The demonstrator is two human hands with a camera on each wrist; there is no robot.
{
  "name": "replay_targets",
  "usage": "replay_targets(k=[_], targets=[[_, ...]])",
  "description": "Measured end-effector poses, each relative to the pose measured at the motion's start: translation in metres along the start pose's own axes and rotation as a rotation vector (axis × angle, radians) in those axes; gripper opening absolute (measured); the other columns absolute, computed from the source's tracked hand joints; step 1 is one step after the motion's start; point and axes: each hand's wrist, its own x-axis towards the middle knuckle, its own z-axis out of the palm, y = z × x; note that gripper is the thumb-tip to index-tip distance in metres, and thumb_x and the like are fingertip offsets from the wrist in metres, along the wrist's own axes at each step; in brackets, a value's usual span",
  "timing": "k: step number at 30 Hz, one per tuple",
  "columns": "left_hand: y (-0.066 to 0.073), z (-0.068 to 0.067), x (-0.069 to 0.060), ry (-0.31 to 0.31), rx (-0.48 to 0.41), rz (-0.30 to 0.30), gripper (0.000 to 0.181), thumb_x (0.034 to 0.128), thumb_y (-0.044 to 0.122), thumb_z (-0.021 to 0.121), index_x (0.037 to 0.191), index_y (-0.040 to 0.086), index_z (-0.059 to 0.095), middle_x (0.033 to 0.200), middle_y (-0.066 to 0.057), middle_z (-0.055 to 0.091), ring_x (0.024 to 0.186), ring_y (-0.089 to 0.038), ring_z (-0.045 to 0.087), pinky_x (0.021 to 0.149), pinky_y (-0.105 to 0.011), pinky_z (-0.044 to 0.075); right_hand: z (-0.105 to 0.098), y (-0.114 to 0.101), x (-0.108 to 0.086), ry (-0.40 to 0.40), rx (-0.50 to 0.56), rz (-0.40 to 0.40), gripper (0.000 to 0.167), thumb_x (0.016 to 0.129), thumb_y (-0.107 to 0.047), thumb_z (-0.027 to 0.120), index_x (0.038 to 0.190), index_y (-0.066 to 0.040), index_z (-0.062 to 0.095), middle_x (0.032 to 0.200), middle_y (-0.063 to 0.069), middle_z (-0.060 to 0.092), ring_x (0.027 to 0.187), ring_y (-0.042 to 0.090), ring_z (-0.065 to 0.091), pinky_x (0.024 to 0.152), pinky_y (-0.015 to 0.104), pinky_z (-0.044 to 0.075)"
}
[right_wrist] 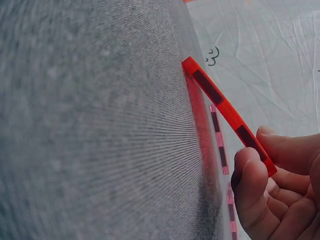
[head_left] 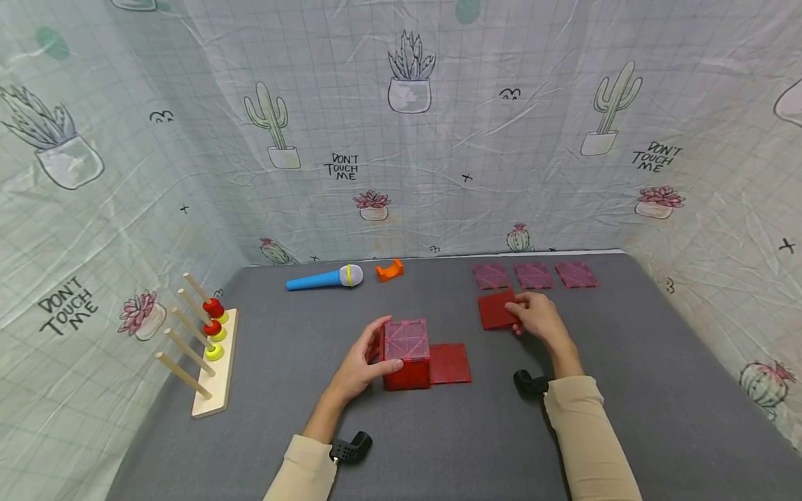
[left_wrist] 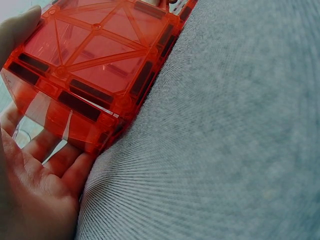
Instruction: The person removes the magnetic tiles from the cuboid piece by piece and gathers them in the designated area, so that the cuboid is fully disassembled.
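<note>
My left hand (head_left: 358, 369) grips a box built of translucent magnetic tiles (head_left: 407, 374), thumb at its near side and fingers along its left side. The box's walls look red, and its top tile (head_left: 406, 339) is pinkish with crossing ribs. A flat red magnetic tile (head_left: 451, 363) lies against the box's right side. To the right and farther back, my right hand (head_left: 537, 319) pinches another red magnetic tile (head_left: 497, 310) by its right edge, between thumb and fingers. In the right wrist view this tile (right_wrist: 230, 115) is tilted, with the held edge raised off the table.
Three pink magnetic tiles (head_left: 533, 276) lie in a row at the back right. A blue toy microphone (head_left: 319, 280) and an orange curved piece (head_left: 390, 271) lie at the back. On the left stands a wooden peg board (head_left: 219, 390) with red and yellow beads (head_left: 214, 307).
</note>
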Motion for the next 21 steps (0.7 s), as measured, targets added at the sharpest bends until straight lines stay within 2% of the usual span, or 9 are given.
replay_targets(k=[5,12,17,21], targets=[[0.0002,0.0004,0.0002,0.001,0.0,-0.002,0.082,0.0856,0.027,0.074,0.155,0.018,0.032,0.142,-0.005,0.053,0.128,-0.026,0.053,0.107,-0.047,0.043,0.0003,-0.0006,-0.0007,0.001,0.005,0.044,0.048,0.102,-0.02,0.057,0.135,0.014,0.049,0.098,0.023,0.069,0.058,0.012,0.066,0.06,0.032,0.057],[0.0028,0.001,-0.0007,0.001,-0.004,-0.013,0.082,0.0859,0.026,0.074,0.156,0.017,0.031,0.142,-0.005,0.054,0.127,-0.025,0.054,0.107,-0.043,0.044,-0.0006,0.0011,-0.0018,0.007,-0.004,0.065,0.054,0.099,-0.023,0.063,0.136,0.013,0.049,0.097,0.021,0.071,0.058,0.01,0.066,0.061,0.031,0.057],[0.0022,0.0,-0.001,-0.003,0.001,-0.005,0.081,0.0866,0.022,0.072,0.156,0.016,0.031,0.142,-0.008,0.053,0.127,-0.025,0.054,0.106,-0.041,0.044,-0.0011,0.0017,-0.0021,0.007,-0.058,0.076,0.056,0.098,-0.024,0.065,0.135,0.015,0.049,0.095,0.021,0.073,0.058,0.012,0.067,0.065,0.032,0.058],[0.0012,-0.0006,-0.0008,-0.006,-0.002,0.005,0.08,0.0865,0.021,0.072,0.156,0.017,0.032,0.143,-0.009,0.053,0.127,-0.027,0.053,0.107,-0.045,0.043,-0.0007,0.0016,-0.0014,0.03,-0.115,0.099,0.054,0.097,-0.026,0.066,0.132,0.014,0.052,0.096,0.021,0.074,0.057,0.012,0.068,0.066,0.034,0.056]])
